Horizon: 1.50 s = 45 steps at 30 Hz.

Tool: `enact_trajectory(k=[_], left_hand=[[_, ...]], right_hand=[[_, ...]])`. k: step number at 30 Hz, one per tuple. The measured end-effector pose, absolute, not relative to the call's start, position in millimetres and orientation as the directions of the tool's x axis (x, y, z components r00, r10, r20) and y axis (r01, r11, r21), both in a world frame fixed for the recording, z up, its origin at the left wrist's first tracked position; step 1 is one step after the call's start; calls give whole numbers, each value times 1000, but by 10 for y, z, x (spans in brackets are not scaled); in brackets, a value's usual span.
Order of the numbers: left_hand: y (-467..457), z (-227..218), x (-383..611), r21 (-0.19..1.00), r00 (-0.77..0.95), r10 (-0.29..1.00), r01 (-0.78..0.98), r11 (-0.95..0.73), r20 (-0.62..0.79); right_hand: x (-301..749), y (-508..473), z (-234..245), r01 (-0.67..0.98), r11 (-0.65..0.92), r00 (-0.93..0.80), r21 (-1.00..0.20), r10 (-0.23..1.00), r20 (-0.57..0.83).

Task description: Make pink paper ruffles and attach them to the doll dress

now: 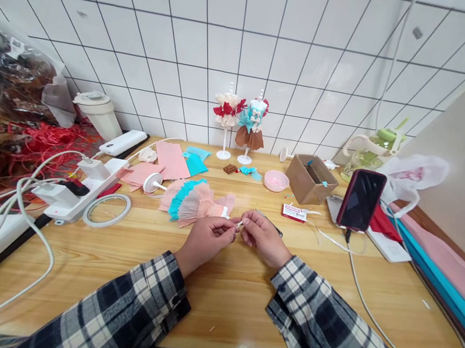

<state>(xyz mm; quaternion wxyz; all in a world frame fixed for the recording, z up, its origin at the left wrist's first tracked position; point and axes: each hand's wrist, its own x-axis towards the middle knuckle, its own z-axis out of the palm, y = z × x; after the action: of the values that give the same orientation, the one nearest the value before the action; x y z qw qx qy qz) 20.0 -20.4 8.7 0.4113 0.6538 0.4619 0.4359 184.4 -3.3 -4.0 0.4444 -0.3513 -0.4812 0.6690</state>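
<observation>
Grip: your left hand (207, 242) and right hand (265, 239) pinch a small white piece (239, 223) between them; skirted dress form (195, 206) lies sideways, near your left.

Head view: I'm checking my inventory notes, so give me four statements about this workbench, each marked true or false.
1. The left hand and right hand meet at a small pale piece. True.
2. The phone lies face down. False: the phone is propped up, screen showing.
3. The pink bowl sits left of the cardboard box. True.
4. The brown-skirted mannequin lies flat. False: the brown-skirted mannequin stands upright.
</observation>
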Motion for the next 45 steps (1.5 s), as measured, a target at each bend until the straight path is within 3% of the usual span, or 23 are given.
enact_trajectory(k=[8, 10, 13, 16, 18, 20, 22, 24, 26, 29, 31, 34, 36, 40, 45], left_hand=[[-240, 105, 212, 931, 218, 957, 267, -247, 191], [-253, 110, 214, 937, 216, 960, 260, -232, 177], [-267, 110, 215, 938, 236, 956, 253, -236, 176], [-272, 98, 208, 941, 247, 950, 229, -249, 191], [-269, 88, 200, 946, 234, 953, 211, -245, 194], [-262, 79, 191, 951, 218, 957, 199, -235, 191], [-254, 71, 183, 954, 208, 960, 191, -230, 190], [-248, 61, 175, 954, 209, 958, 182, -236, 197], [-244, 48, 168, 954, 206, 955, 167, -249, 213], [-239, 29, 159, 956, 182, 954, 132, -264, 238], [-233, 26, 153, 959, 151, 958, 108, -263, 246], [-222, 35, 144, 961, 97, 963, 93, -262, 253], [-211, 40, 136, 958, 79, 961, 98, -271, 264], [-196, 41, 119, 944, 87, 953, 137, -300, 291], [-208, 108, 120, 887, 134, 928, 276, -371, 347]], right_hand=[[1902, 28, -31, -472, -217, -218, -854, 968, -125], [1964, 77, 47, -475, -154, -118, -866, 987, -110], [2141, 250, 304, -407, 81, 90, -910, 995, 48], [2431, 526, 669, -166, 343, 258, -925, 920, 295], [2652, 717, 875, 144, 400, 326, -905, 844, 426], [2859, 868, 991, 504, 285, 373, -815, 779, 503], [3026, 956, 1013, 789, 92, 310, -608, 794, 522], [3134, 980, 977, 903, -35, 262, -428, 835, 485], [3171, 951, 930, 931, -77, 257, -358, 832, 491], [3066, 830, 865, 908, -29, 304, -419, 733, 608], [2874, 703, 795, 855, 110, 306, -507, 682, 664], [2446, 452, 598, 678, 404, 135, -614, 752, 645], [2152, 276, 429, 531, 471, 32, -704, 819, 573], [1802, 40, 181, 269, 438, -109, -858, 899, 425], [1784, 30, 84, 19, 172, -230, -985, 959, 163]])
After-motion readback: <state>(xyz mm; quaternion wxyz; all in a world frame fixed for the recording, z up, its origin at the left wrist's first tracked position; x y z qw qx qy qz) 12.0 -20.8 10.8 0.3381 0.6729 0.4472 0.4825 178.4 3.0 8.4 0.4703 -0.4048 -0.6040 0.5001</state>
